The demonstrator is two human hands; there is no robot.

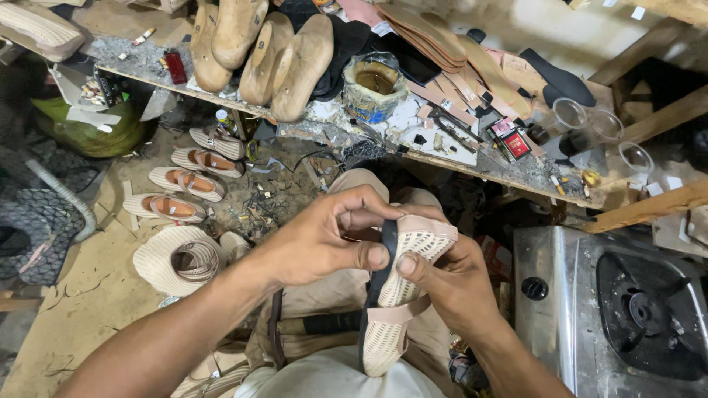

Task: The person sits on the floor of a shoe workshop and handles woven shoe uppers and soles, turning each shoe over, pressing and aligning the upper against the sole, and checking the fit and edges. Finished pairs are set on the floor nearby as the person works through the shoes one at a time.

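Head view: both hands grip one shoe (402, 287) over the lap, near centre. The left hand (321, 239) curls over the toe end, thumb pressed on the black sole edge; the right hand (450, 284) wraps the right side, thumb on the mesh. Judged from this, steady thumb pressure along the edge with the upper pulled taut would serve best. The shoe is cream perforated mesh with pink trim and strap.

Both hands, left (324, 239) and right (450, 284), meet with thumbs pinching.
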